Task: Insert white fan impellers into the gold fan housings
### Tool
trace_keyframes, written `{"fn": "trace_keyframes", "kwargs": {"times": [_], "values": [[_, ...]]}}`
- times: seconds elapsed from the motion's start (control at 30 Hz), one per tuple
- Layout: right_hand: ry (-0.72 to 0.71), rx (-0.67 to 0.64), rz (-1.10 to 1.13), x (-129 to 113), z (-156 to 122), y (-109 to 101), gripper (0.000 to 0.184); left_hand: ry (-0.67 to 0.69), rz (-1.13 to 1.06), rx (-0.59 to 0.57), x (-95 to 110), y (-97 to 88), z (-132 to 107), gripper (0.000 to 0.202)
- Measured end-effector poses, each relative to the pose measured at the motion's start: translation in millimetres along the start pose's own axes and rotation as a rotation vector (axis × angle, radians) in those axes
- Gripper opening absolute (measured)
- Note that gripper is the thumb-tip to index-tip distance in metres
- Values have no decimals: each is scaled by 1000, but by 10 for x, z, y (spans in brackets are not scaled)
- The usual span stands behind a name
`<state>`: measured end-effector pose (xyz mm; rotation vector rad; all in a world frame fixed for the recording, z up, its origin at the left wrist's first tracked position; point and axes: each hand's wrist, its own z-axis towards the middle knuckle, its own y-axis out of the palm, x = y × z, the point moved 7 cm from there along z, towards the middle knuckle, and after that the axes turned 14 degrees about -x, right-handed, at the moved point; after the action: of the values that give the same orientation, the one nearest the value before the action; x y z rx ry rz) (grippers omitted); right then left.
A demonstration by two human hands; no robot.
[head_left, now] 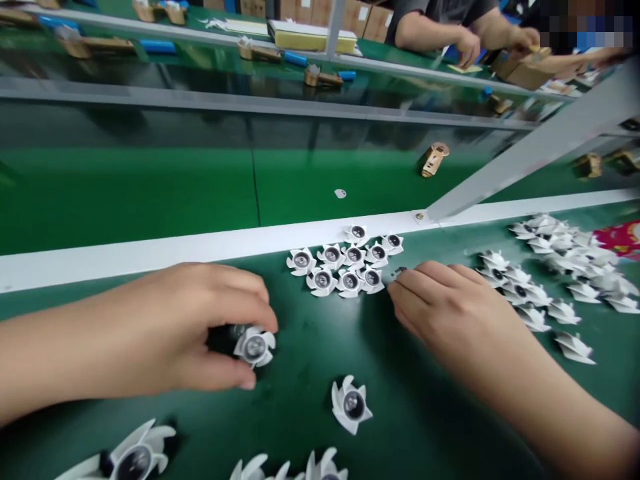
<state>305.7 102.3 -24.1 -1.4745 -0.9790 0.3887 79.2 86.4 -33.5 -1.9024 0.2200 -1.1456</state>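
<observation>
Your left grip clenches a white vaned part, while your right grip, closure unclear, sits at a small dark piece beside the white cluster, with open green counter between them below the white edge strip.

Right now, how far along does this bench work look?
Perhaps midway, judging by the layout. Done-looking: a tight cluster of white vaned parts by the white rail. In hand: the left hand grips a white vaned part, and the right hand is at a small dark bit beside the cluster. Left: a loose heap of similar parts to the right, and a single part nearer the person.
</observation>
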Motion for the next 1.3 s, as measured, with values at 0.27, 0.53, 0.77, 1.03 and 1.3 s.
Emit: {"fn": "trace_keyframes", "kwargs": {"times": [0.27,0.53,0.77,1.03,1.3], "values": [[13,215,491,-220,112,-379,10,71,-56,62,43,106,100,30],[-160,213,781,-822,462,-453,13,24,-192,110,-27,87,110,19],[-91,283,525,-887,446,-513,11,19,-216,96,-42,67,126,12],[-76,279,481,-938,409,-533,14,29,-223,97,-55,69,128,12],[-155,232,206,-1181,283,-617,31,65,-229,130,-42,73,138,20]]}}
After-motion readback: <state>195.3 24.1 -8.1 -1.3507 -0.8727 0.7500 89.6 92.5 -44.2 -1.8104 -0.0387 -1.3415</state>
